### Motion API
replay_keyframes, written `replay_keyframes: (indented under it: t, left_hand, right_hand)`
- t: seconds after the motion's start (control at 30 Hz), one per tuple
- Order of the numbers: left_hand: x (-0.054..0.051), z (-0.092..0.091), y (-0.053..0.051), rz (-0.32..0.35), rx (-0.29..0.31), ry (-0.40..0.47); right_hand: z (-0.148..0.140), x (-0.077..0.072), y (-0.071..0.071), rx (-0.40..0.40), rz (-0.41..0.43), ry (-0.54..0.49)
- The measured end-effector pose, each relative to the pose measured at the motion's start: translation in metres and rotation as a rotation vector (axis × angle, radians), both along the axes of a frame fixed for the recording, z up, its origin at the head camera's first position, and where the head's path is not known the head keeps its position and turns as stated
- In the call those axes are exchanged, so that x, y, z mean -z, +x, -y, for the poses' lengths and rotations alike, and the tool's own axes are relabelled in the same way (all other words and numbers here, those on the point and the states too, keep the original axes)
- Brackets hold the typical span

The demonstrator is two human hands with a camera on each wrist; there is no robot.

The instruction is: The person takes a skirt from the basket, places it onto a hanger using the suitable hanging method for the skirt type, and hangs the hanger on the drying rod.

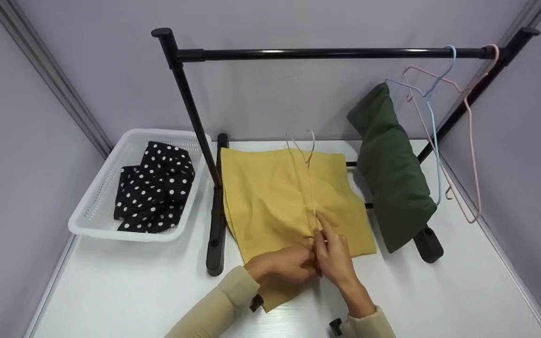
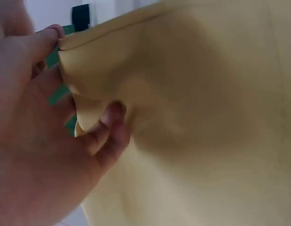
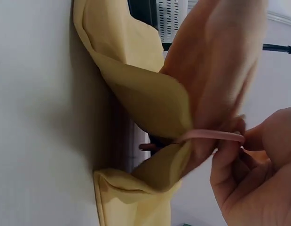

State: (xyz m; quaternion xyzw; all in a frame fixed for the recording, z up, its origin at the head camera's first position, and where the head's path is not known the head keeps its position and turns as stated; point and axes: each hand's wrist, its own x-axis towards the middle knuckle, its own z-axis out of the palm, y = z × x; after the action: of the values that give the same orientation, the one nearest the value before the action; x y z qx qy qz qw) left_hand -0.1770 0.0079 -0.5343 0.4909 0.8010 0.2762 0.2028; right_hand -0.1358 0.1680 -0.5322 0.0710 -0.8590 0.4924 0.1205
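Note:
A yellow cloth lies spread between the rack's feet, its near edge lifted. Along its top lies a pale pink hanger, with the hook pointing at the back wall. My left hand pinches the edge of the cloth between thumb and fingers, as the left wrist view shows. Beside it my right hand pinches the thin bar of the hanger. In the right wrist view this pink bar passes over the gathered cloth edge. Part of the hanger is hidden by cloth and hands.
A black clothes rack spans the back. On its right end hang a blue hanger bearing a dark green cloth piece and a bare pink hanger. At left, a white basket contains black polka-dot cloth.

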Motion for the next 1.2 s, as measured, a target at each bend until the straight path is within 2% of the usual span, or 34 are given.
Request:
replay_keyframes:
  t: [0.07,0.1,0.13,0.17,0.2,0.27,0.3,0.37,0.43,0.53,0.63,0.7,0.77,0.87,0.93,1.0,1.03,1.13,1.2]
  left_hand:
    - [-0.001,0.006,-0.005,0.185,0.039,0.111]
    - [-0.003,0.009,-0.008,0.249,0.020,0.166]
    - [-0.005,0.012,-0.011,0.277,-0.025,0.216]
    - [-0.007,0.014,-0.013,0.264,-0.087,0.251]
    - [-0.008,0.016,-0.015,0.220,-0.149,0.277]
    - [-0.012,0.018,-0.018,0.074,-0.238,0.270]
    - [-0.013,0.018,-0.019,-0.006,-0.256,0.235]
    - [-0.013,0.016,-0.019,-0.136,-0.252,0.129]
    - [-0.011,0.011,-0.017,-0.205,-0.217,0.016]
    - [-0.007,0.003,-0.013,-0.237,-0.198,-0.109]
    - [-0.003,-0.003,-0.011,-0.283,-0.177,-0.139]
    - [-0.001,-0.006,-0.012,-0.309,-0.161,-0.120]
    - [0.001,-0.008,-0.013,-0.303,-0.160,-0.065]
    - [0.005,-0.007,-0.015,-0.249,-0.196,0.045]
    - [0.007,-0.006,-0.016,-0.207,-0.248,0.107]
    - [0.009,-0.005,-0.018,-0.232,-0.323,0.130]
    - [0.009,-0.004,-0.019,-0.269,-0.371,0.121]
    - [0.006,-0.003,-0.022,-0.403,-0.545,0.011]
    - [0.004,-0.003,-0.025,-0.438,-0.634,-0.095]
  right_hand:
    - [-0.001,0.003,-0.001,0.025,0.002,-0.015]
    - [-0.002,0.005,-0.001,0.037,0.010,-0.019]
    - [-0.004,0.006,-0.002,0.047,0.013,-0.018]
    - [-0.005,0.008,-0.002,0.053,0.019,-0.019]
    - [-0.005,0.009,-0.003,0.054,0.023,-0.018]
    - [-0.005,0.011,-0.003,0.049,0.031,-0.002]
    - [-0.004,0.012,-0.002,0.039,0.033,0.004]
    - [-0.001,0.014,-0.002,0.018,0.022,0.028]
    - [0.002,0.017,-0.001,0.004,0.003,0.062]
    - [0.006,0.021,-0.001,0.007,-0.037,0.106]
    - [0.007,0.023,0.000,0.058,-0.044,0.113]
    - [0.005,0.023,-0.001,0.113,-0.044,0.111]
    - [0.003,0.022,-0.002,0.159,-0.036,0.110]
    - [0.000,0.023,-0.005,0.193,-0.014,0.132]
    - [-0.002,0.023,-0.006,0.186,0.017,0.139]
    - [-0.003,0.023,-0.006,0.173,0.055,0.140]
    - [-0.004,0.024,-0.006,0.169,0.072,0.138]
    - [-0.007,0.023,-0.005,0.167,0.108,0.129]
    - [-0.009,0.022,-0.005,0.167,0.125,0.116]
